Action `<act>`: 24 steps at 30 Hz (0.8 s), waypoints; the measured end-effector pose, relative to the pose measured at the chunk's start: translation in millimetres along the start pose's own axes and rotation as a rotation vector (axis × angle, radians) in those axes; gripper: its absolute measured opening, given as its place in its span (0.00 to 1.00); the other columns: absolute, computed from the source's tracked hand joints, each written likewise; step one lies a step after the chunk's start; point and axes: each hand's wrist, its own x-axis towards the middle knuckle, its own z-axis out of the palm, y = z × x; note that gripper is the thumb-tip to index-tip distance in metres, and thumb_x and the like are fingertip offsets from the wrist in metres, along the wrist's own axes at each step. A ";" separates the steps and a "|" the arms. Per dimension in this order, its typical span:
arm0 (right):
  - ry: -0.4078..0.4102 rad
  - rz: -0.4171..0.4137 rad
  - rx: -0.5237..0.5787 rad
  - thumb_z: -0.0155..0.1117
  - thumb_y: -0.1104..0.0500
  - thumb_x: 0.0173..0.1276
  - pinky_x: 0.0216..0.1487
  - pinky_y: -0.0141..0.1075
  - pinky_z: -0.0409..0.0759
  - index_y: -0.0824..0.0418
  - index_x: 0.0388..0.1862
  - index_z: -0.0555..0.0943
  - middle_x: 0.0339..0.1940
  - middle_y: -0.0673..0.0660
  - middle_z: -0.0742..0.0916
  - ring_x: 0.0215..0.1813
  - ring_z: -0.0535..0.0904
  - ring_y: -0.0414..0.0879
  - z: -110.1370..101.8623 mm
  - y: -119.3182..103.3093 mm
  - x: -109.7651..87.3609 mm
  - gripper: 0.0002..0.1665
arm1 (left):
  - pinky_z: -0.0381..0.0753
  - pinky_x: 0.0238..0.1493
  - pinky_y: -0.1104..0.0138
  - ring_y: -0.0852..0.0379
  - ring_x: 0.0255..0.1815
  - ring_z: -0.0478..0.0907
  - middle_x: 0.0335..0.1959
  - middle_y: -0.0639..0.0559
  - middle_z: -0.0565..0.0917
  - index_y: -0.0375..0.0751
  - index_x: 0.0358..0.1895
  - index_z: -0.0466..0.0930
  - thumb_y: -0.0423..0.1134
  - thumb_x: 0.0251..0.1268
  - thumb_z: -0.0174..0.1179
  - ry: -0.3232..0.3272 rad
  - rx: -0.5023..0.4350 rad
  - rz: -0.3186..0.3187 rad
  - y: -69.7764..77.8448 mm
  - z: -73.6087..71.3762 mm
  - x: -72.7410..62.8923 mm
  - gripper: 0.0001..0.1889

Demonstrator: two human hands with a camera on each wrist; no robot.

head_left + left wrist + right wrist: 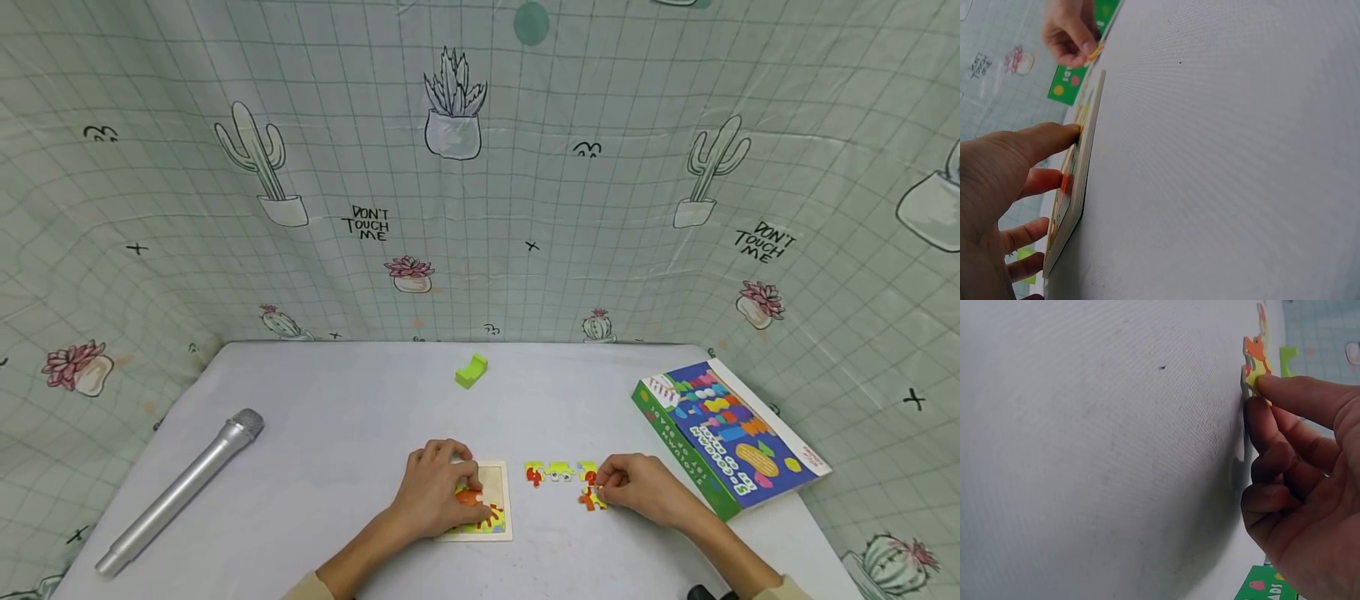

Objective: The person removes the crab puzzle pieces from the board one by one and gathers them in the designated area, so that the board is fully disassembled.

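Right hand (639, 489) pinches a flat orange-and-yellow jigsaw piece (1253, 375) by its edge, right of the pale square wooden tray (507, 502). Left hand (429, 493), fingers spread, touches the tray's contents. Piece judged light, stiff; tabs possibly chippable; edge grip suits.

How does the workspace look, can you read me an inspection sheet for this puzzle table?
Surface: white table, a small dark speck on it.
Job's things: framed puzzle board, partly filled; loose puzzle pieces to its right.
Clutter: silver microphone, green block, bead box; a black object at the near edge, mostly out of frame.
Grips: left grip, a bare hand, touches the puzzle board; right grip pinches an orange-and-yellow piece.
Cables: nothing seen.
Surroundings: cactus-print cloth behind the table.
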 end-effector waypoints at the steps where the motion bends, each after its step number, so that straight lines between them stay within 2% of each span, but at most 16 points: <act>1: 0.002 0.002 -0.007 0.72 0.57 0.61 0.31 0.31 0.72 0.57 0.35 0.83 0.26 0.48 0.82 0.30 0.75 0.43 0.1 -0.4 0.1 0.07 | 0.65 0.58 0.43 0.49 0.57 0.67 0.51 0.58 0.75 0.63 0.27 0.79 0.63 0.49 0.72 0.000 0.001 -0.001 0.0 -0.1 0.0 0.14; 13: -0.010 -0.014 -0.021 0.71 0.56 0.64 0.30 0.30 0.72 0.56 0.35 0.83 0.25 0.47 0.82 0.28 0.75 0.40 1.5 3.6 1.9 0.06 | 0.65 0.58 0.43 0.48 0.58 0.67 0.51 0.57 0.75 0.63 0.28 0.79 0.63 0.49 0.72 0.003 0.003 0.006 -0.9 1.4 0.6 0.14; 24: 0.020 -0.017 -0.046 0.72 0.55 0.63 0.30 0.31 0.72 0.54 0.33 0.82 0.25 0.46 0.82 0.28 0.75 0.39 2.9 6.0 2.3 0.07 | 0.65 0.58 0.42 0.48 0.57 0.67 0.51 0.57 0.75 0.63 0.28 0.79 0.63 0.50 0.73 -0.004 -0.008 -0.004 -0.3 -0.8 0.5 0.15</act>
